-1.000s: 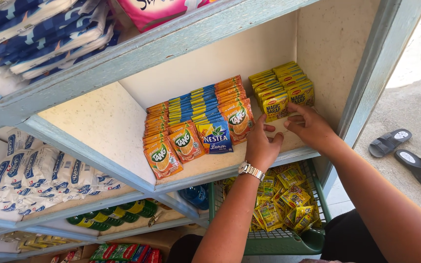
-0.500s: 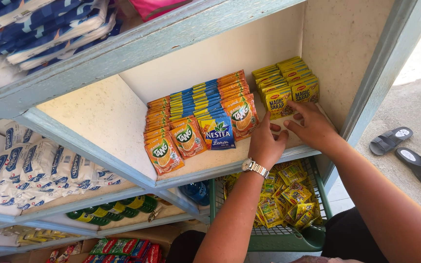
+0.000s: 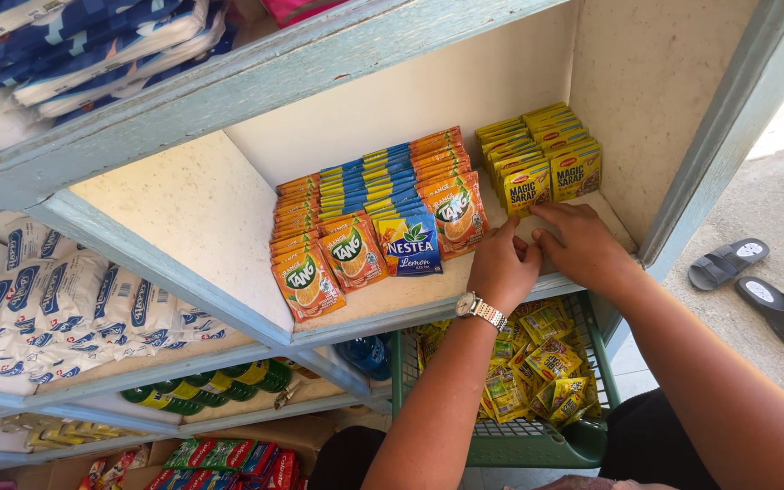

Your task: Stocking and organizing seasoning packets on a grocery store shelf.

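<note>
Head view looks down into a pale wooden shelf (image 3: 201, 209) with a light blue frame, where both hands meet at the front right corner. Left hand (image 3: 504, 266), a metal watch (image 3: 480, 309) on its wrist, has its fingers curled and pressed to the board just below the yellow sachets (image 3: 542, 159). Right hand (image 3: 581, 243) lies close beside it, touching it, with fingertips pinched at the lower edge of the front yellow sachet; I cannot tell how firmly it grips. The yellow sachets stand in two rows against the right wall. Just left of them run rows of orange sachets (image 3: 306, 277) with a row of blue sachets (image 3: 407, 240) between. Under the shelf, a green basket (image 3: 537, 445) holds a loose heap of more yellow packs. On the lower shelf to the left lie white-and-blue packs (image 3: 56, 308), with green ones (image 3: 201, 386) below them. Two grey slippers (image 3: 759, 286) sit on the concrete to the right.
</note>
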